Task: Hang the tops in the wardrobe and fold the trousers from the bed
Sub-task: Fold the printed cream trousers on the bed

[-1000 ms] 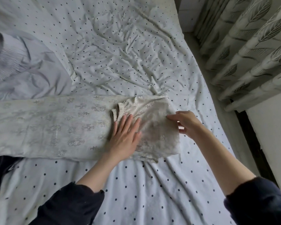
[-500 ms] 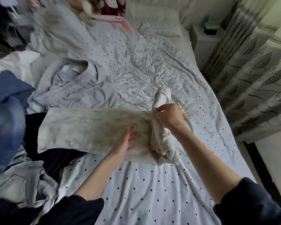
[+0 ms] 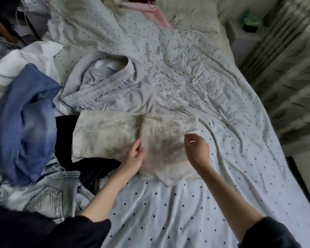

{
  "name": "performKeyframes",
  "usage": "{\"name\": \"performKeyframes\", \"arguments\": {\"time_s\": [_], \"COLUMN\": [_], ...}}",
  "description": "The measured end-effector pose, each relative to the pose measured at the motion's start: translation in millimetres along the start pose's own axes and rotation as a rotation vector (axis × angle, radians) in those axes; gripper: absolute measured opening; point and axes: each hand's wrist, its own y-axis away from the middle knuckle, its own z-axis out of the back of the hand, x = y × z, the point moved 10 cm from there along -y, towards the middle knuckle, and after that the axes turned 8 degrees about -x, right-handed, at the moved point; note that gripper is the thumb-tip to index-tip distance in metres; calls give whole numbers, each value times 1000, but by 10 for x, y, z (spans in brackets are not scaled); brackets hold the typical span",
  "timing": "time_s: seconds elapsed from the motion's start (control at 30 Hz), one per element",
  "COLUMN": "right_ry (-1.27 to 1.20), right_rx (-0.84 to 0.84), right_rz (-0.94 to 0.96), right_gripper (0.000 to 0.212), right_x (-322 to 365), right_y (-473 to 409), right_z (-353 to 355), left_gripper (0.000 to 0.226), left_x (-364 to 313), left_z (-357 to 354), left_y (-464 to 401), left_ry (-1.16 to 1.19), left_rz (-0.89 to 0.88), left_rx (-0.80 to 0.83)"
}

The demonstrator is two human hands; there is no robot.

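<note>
While the left hand (image 3: 133, 158) rests with relaxed fingers on the fold edge of the cream patterned trousers (image 3: 132, 138), the right hand (image 3: 197, 149) hovers at their right side, fingers loosely curled, holding nothing. The trousers lie folded over across the dotted bed sheet (image 3: 168, 203). Grey trousers (image 3: 106, 86), blue denim (image 3: 25, 119) and pale jeans (image 3: 43, 194) are heaped to the left; curtains (image 3: 290, 77) hang on the right.

cream printed trousers (image 3: 115, 133) | right end folded over | flat on bed (image 3: 204, 194)
</note>
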Motion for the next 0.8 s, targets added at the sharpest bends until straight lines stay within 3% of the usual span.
{"name": "performKeyframes", "arguments": {"time_s": [0.1,0.2,0.43,0.53,0.67,0.73,0.8], "right_ry": [75,-28,-337,-391,-460,-484,-505], "right_rx": [37,163,275,379,477,463,423], "right_rz": [-148,-276,-512,-640,-671,-634,-583], "right_gripper": [38,48,26,24,19,21,21], "right_x": [-486,-721,-903,-1021,-1021,-1011,-991], "right_y": [-166,-283,-471,-434,-456,-502,-553], "right_z": [121,-27,-285,-363,-408,-403,-364], "left_gripper": [52,55,48,49,56,59,58], "left_x": [-27,-40,-412,-269,-147,-321,-541], "left_z": [6,-18,-37,-17,67,-59,-160], "left_y": [-161,-415,-822,-792,-827,-924,-944], "left_ry": [-91,-97,-228,-204,-75,9,-100], "left_rz": [-43,-3,-164,-90,115,65,-91], "left_rx": [-123,-162,-249,-314,-384,-328,-309]}}
